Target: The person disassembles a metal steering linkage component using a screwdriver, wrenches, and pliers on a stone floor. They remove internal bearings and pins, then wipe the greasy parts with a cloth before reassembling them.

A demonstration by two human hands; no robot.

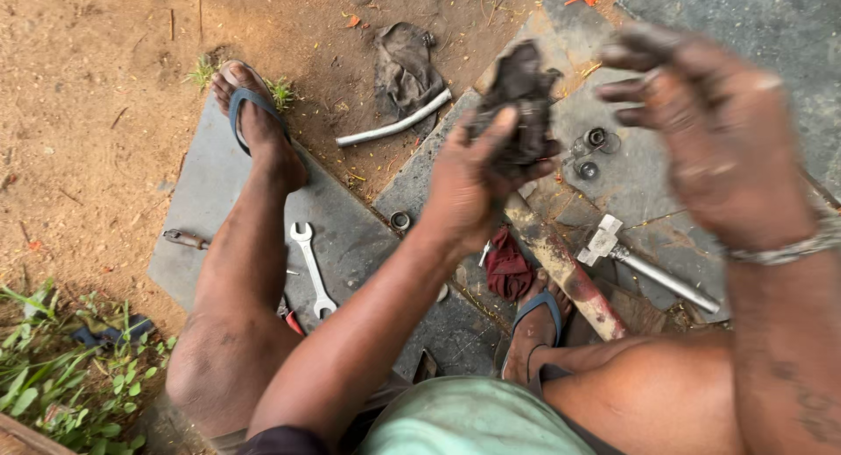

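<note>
My left hand [469, 188] grips a greasy rag [523, 100] bunched up at chest height, keeping grime off the slab. Right hand [710, 131] at 3 o'clock, fingers spread, empty. Wrench [313, 269] lies at 7 o'clock.

Left hand [469, 179] clenched, right hand [710, 131] raised (fingers [626, 91] loosely curled)

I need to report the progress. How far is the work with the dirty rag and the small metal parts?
Seemingly done: small round metal parts lie loose on the stone slab, beside a wrench and a hammer. In hand: the left hand grips a dirty black rag; whether a part is inside is hidden. The right hand is open, blurred and empty. Left: the loose parts look unassembled.
</note>
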